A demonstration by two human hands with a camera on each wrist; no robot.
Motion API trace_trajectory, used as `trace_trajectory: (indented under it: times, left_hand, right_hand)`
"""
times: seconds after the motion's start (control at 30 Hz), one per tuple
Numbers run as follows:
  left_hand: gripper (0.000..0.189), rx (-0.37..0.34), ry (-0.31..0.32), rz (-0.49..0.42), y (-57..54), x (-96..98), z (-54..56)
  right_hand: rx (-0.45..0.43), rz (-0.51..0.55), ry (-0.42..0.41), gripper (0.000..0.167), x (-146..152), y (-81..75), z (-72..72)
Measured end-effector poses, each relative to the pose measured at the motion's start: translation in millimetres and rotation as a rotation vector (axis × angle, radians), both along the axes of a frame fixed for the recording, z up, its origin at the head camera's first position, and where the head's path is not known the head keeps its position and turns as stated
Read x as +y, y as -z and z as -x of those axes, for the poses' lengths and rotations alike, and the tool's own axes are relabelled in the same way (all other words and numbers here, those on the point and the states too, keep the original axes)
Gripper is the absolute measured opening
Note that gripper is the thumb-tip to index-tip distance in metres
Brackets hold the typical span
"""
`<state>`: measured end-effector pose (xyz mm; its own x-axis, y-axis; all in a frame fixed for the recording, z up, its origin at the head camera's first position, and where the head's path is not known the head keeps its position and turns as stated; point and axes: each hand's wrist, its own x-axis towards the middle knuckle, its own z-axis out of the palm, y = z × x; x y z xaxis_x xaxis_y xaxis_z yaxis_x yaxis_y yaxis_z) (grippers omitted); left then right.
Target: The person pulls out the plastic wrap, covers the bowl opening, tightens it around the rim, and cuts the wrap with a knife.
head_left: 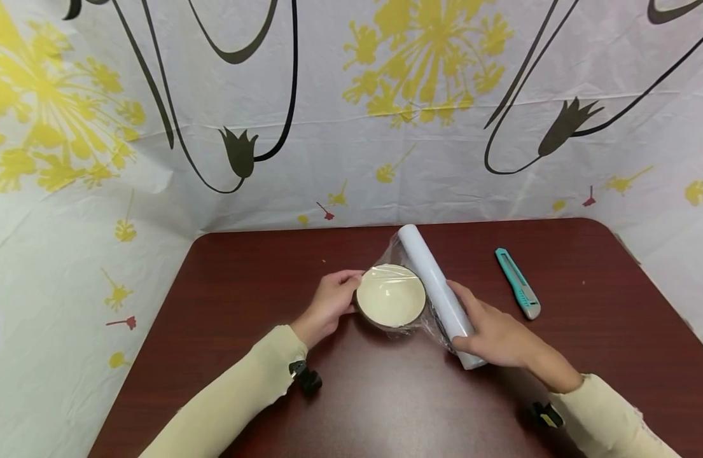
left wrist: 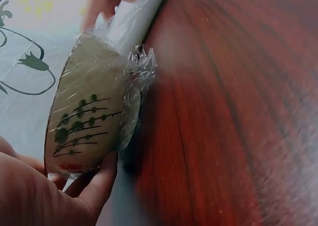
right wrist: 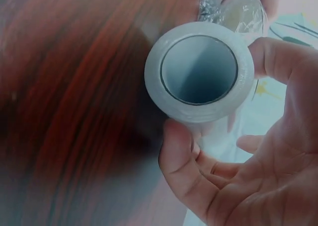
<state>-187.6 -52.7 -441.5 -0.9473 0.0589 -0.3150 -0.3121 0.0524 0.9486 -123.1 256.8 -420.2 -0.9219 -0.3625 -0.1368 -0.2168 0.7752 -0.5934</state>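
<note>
A cream bowl (head_left: 391, 296) with clear film across its top is held at its left side by my left hand (head_left: 330, 306). In the left wrist view the bowl (left wrist: 87, 119) shows a painted green plant pattern under wrinkled film, with fingers and thumb about its side. My right hand (head_left: 497, 331) grips the near end of a white roll of plastic wrap (head_left: 434, 280), which lies slantwise just right of the bowl. Film (left wrist: 140, 67) bunches between bowl and roll. The right wrist view looks into the hollow core of the roll (right wrist: 153, 72), thumb and fingers around it.
A teal utility knife (head_left: 517, 283) lies on the dark red-brown table (head_left: 259, 273) to the right of the roll. Behind the table hangs a white cloth (head_left: 340, 127) with yellow and dark plant prints. Each wrist wears a small black camera.
</note>
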Motion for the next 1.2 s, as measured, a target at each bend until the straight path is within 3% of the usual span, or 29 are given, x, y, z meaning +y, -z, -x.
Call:
trace_trajectory:
  times: [0.27,0.83,1.07,1.2]
  left_hand:
    - [0.031,-0.001,0.010,0.051,-3.4,0.1,11.2]
    - [0.032,0.007,0.061,0.115,-3.0,2.0,32.6]
    - [0.044,-0.050,0.094,0.093,-4.2,0.7,24.6]
    - [0.049,-0.103,0.106,-0.002,-6.1,0.8,15.6]
  right_hand:
    - [-0.046,-0.077,0.039,0.107,-7.1,-1.3,-7.2]
    - [-0.046,-0.170,0.102,0.106,-17.7,-2.0,-15.4]
    - [-0.031,-0.167,0.115,0.106,-17.4,0.6,-19.0]
    - [0.001,-0.167,0.098,0.100,-14.8,1.3,-20.2]
